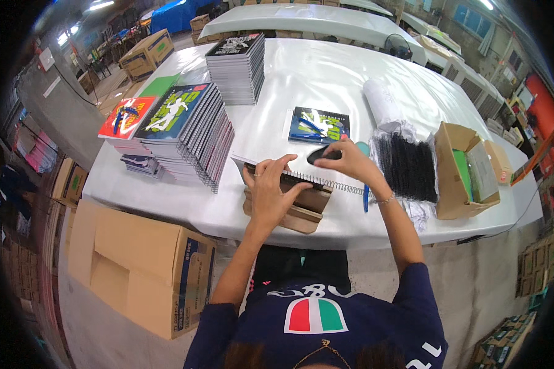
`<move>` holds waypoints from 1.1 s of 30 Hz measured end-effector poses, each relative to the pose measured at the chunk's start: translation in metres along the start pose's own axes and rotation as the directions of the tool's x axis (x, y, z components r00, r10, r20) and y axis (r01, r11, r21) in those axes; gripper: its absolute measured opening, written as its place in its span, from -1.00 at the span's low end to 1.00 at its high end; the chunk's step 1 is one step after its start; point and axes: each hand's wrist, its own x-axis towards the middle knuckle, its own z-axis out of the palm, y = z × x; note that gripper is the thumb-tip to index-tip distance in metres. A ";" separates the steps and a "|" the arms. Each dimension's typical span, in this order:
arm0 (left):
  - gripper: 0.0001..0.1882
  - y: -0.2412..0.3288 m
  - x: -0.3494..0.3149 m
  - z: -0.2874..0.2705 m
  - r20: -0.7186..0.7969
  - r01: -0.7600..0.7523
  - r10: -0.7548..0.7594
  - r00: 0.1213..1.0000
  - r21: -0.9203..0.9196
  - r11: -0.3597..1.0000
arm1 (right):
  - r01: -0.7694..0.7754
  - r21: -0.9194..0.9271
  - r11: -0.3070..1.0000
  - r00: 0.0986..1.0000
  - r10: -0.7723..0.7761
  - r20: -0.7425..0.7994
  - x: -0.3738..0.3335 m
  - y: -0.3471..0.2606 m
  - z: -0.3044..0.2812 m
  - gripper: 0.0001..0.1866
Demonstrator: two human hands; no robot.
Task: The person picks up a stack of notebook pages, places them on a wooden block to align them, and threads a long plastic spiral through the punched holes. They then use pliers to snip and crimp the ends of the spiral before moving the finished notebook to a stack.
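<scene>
Left hand (269,187) of mine clasps a book (242,161) at its binding edge, fingers over the far side & thumb toward the near end, at the front of a silvery worktable (271,138); right hand (351,161), raised just beyond the book's R end, pinches a small black object (319,157) btwn thumb & fingers, exact kind unclear. Book, seen nearly edge-on & mostly hidden by my left hand, sits at a brown wooden jig (289,218). Wire coil (345,186) runs along its edge, w/ loose end trailing R past the jig toward my right forearm, where a blue-handled tool (366,198) lies partly hidden; teal rounded item (363,148) shows just past my right hand. Farther across the table, a dark-covered book (337,120) lies flat w/ blue-handled pliers (311,126) on top. To L, a tall stack of spiral-bound books (191,135) stands next to a red-topped pile (144,107) bearing another blue tool (127,114); behind, a black-topped stack (237,74). To R, a mass of black coils (406,166) on white wrapping, nr a white roll (383,104) & an open cardboard box (458,206) w/ green sheet (461,175) inside. On the floor to my L, a big cardboard carton (135,246)
</scene>
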 end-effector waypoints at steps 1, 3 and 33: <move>-0.32 -0.002 -0.003 -0.008 0.001 0.031 -0.031 1.000 0.018 0.999 | -0.044 0.267 0.963 0.998 0.051 -0.020 -0.003 -0.022 -0.002 -0.58; -0.34 -0.007 -0.005 -0.010 0.005 0.054 -0.054 0.999 0.025 0.998 | 0.089 0.212 0.973 0.990 -0.110 0.089 -0.011 -0.049 -0.003 -0.58; -0.25 -0.059 -0.003 -0.020 -0.288 0.099 -0.117 0.951 -0.076 0.992 | -0.008 0.133 0.991 0.906 -0.050 0.421 0.024 -0.048 -0.013 -0.33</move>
